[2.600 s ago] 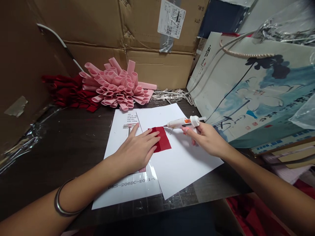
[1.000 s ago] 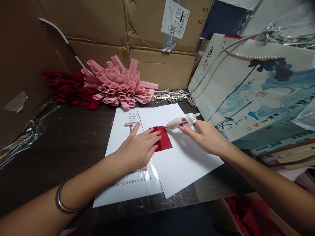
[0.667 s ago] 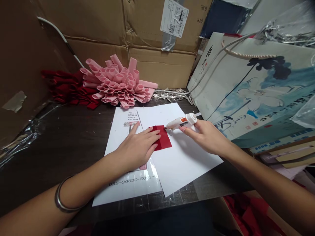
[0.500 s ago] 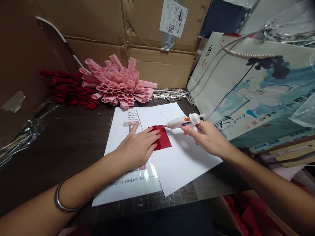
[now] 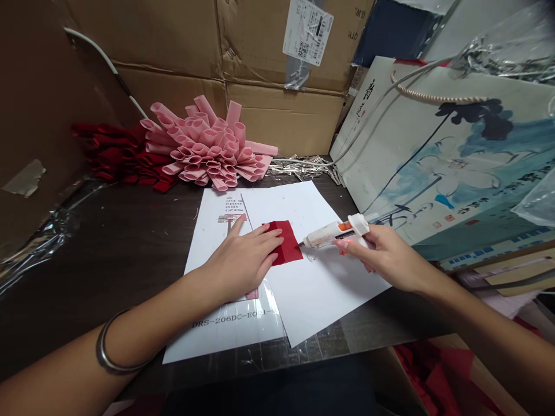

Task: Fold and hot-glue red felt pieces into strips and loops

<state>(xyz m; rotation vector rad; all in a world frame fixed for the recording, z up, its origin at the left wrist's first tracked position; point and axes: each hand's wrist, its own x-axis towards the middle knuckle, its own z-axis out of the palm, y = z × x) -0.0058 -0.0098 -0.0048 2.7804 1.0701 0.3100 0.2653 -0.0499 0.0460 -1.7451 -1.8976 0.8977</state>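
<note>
A dark red square of fabric or felt (image 5: 289, 242) lies on white paper (image 5: 316, 300) in the head view, its left part doubled or darker. My left hand (image 5: 243, 254) lies flat on its left side, fingers stretched and pressing it down. In my right hand (image 5: 384, 254) is a white glue gun (image 5: 332, 232) with an orange inset, a clear stick poking from its rear. The nozzle points left and is at the red square's right edge; whether it touches I cannot tell. A thin strand hangs beneath the nozzle. Under my left hand is a printed sheet (image 5: 203, 335).
Pink rolled tubes (image 5: 212, 147) are heaped at the back, beside dark red pieces (image 5: 124, 156) and metal clips (image 5: 303, 167). Cardboard (image 5: 281, 115) walls the rear. A painted paper bag (image 5: 433, 162) leans at right, and a box of red pieces (image 5: 446, 370) sits lower right.
My right hand has moved the glue gun toward me and to the right, its nozzle going from the square's upper edge down its right side. My left hand has stayed in place.
</note>
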